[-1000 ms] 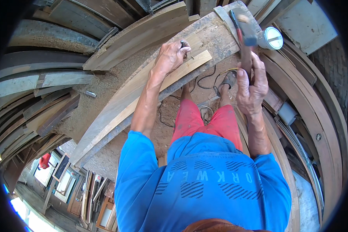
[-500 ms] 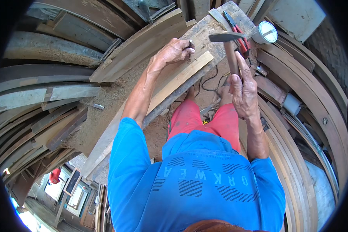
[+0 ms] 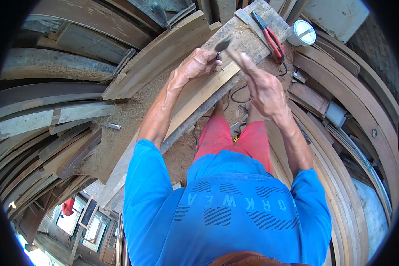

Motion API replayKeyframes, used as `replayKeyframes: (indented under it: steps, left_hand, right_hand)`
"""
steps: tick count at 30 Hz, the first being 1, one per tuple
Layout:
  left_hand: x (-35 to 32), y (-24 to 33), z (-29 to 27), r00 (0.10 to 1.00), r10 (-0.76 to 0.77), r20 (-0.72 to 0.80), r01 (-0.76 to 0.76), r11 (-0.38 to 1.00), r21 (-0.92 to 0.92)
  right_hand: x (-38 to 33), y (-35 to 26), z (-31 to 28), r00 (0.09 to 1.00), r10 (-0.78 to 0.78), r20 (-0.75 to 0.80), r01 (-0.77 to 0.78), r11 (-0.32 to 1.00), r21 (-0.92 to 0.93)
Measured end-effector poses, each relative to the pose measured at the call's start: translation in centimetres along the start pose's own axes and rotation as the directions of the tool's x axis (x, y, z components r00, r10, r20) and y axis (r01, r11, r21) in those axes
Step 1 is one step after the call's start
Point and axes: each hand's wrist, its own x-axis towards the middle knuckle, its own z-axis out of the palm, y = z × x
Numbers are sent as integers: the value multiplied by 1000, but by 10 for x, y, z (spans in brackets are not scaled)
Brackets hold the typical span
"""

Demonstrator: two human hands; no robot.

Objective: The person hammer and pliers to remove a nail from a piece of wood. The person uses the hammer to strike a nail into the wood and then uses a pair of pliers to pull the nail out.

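My left hand (image 3: 196, 65) is closed round a short dark rod-like tool (image 3: 218, 56), whose top end shows above the fingers. Its lower end is hidden by the hand. With my right hand (image 3: 268, 92) I grip a hammer by its wooden handle. The hammer head (image 3: 223, 44), blurred by motion, is right at the top of the rod, though I cannot tell whether they touch. Beneath both hands a pale wooden strip (image 3: 195, 103) lies along the bench edge, with a small dark piece projecting from it near my left fingers.
Red-handled pliers (image 3: 272, 39) lie at the bench's far end, beside a white lidded tub (image 3: 303, 33). A tall board (image 3: 164, 51) stands along the far left side. Stacked timber lines both sides. A dark cable (image 3: 239, 91) trails below the bench.
My right hand has swung the hammer left, bringing its head from above the pliers to the rod's top. My left hand stays nearly in place, still gripping the rod.
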Motion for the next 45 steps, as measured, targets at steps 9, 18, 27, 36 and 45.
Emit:
replayKeyframes:
  steps: [9, 18, 27, 36, 45]
  left_hand:
    - [0, -4, 9, 998, 31, -61, -36, 996, -85]
    - [5, -2, 2, 999, 17, 27, -16, 1000, -16]
    - [3, -2, 4, 996, -45, -79, 34, 990, -139]
    - [18, 4, 4, 994, -108, -3, 106, 984, -145]
    - [16, -8, 6, 998, -56, -1, 56, 989, -140]
  right_hand:
    - [5, -1, -7, 999, 50, 18, -51, 999, 13]
    - [-1, 8, 0, 980, -168, -108, 167, 986, -21]
    - [4, -12, -30, 981, 175, -83, -142, 941, 307]
    - [6, 37, -6, 997, 25, 73, -30, 997, 67]
    - [0, 36, -4, 967, 167, 193, -150, 984, -100]
